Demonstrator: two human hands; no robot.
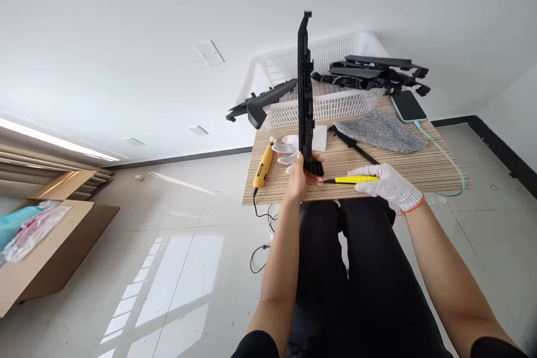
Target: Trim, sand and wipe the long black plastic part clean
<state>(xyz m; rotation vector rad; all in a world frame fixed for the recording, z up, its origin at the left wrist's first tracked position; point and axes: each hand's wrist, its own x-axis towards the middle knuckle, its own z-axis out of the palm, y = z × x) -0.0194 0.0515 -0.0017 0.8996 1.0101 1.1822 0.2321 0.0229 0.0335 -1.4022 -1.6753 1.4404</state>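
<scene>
My left hand (298, 179), bare, is closed around the lower end of a long black plastic trim piece (306, 89). The piece stands nearly upright, its ribbed and clipped side showing. A white knit glove with an orange cuff covers my right hand (388, 183), which grips a yellow-handled tool (356, 179). The tool's thin dark tip points left, close to the bottom of the trim piece; I cannot tell whether they touch. Behind my left hand, a loose white glove (285, 149) lies on the table, with a yellow corded hand tool (263, 166) to its left.
A white plastic basket (323, 111) at the table's back holds several similar black pieces (373, 74). On the wood-grain table (327, 193) lie a grey cloth (384, 130), a black caliper-like tool (356, 148) and a phone (408, 106) on a cable. A cardboard box (71, 246) stands left.
</scene>
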